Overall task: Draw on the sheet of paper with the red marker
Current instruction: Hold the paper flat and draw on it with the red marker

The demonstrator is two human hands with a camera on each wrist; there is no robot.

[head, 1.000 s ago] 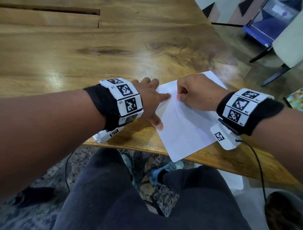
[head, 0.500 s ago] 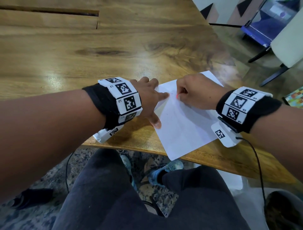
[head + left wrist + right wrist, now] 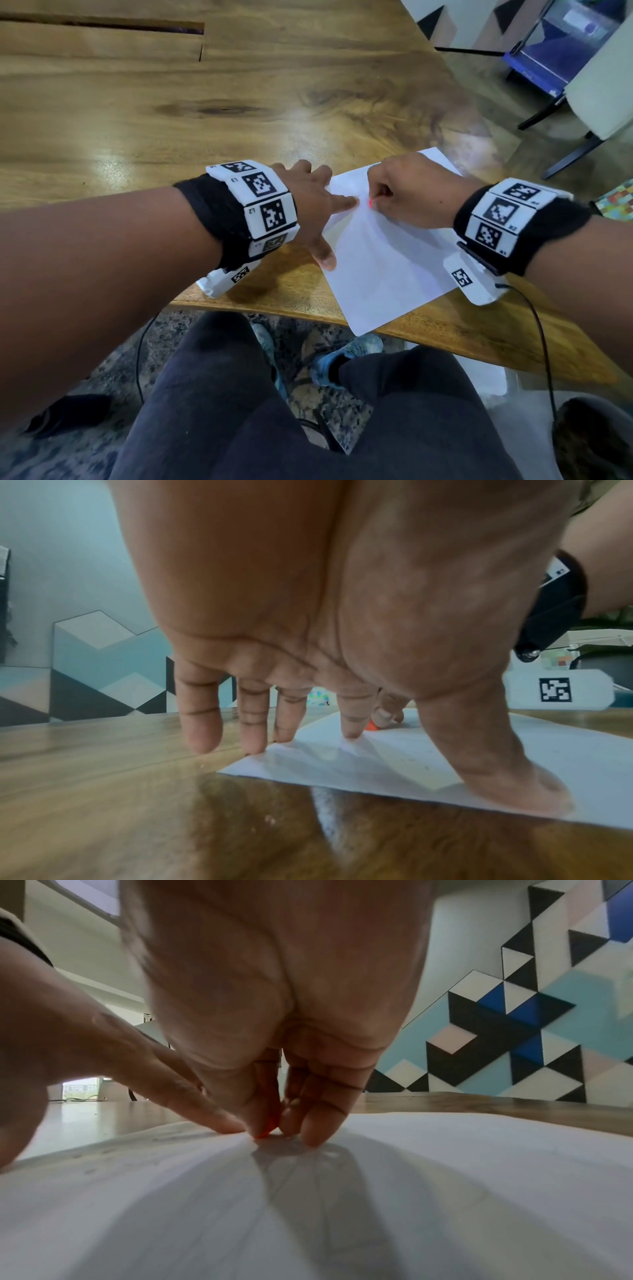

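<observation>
A white sheet of paper [image 3: 387,267] lies askew on the wooden table [image 3: 171,102], one corner past the near edge. My left hand [image 3: 318,209] is spread flat, with straight fingers and thumb pressing the sheet's left edge [image 3: 342,761]. My right hand [image 3: 407,192] is curled and pinches the red marker [image 3: 371,204], whose tip touches the paper close to my left forefinger. Only the red tip shows; the marker [image 3: 265,1133] is otherwise hidden in the fingers. In the left wrist view the marker [image 3: 371,725] peeks out behind my forefinger.
The table's near edge [image 3: 274,308] runs just below both wrists. A chair [image 3: 596,92] and a blue cart [image 3: 548,51] stand beyond the table's right side. My legs and shoes are under the edge.
Both hands stay almost where they were. The marker tip has shifted only slightly on the paper, beside the left forefinger.
</observation>
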